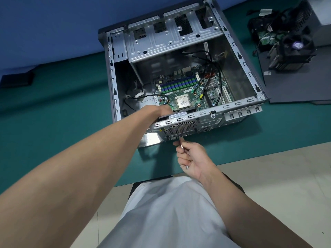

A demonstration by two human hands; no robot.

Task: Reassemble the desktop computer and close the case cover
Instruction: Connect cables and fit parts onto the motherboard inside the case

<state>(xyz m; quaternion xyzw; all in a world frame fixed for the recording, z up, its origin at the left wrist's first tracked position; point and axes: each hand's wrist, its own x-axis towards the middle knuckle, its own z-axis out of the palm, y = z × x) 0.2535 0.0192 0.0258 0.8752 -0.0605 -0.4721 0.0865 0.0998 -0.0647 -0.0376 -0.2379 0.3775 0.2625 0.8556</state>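
Centre frame: my left hand (159, 110) reaches inside the case (239, 56), grip hidden, can't tell; right hand (192, 156) pinches a thin tool (181, 141).

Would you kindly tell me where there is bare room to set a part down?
The mat left of the case is bare, out to the black block. Right of the case it is crowded: cover, cooler, cables.

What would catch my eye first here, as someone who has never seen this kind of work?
The open computer case lies in the middle on the green mat, its green motherboard laid bare. The left hand reaches inside at the near edge, while the right hand holds a slim metal tool against the rear panel. A black cooler fan sits among loose parts at upper right.
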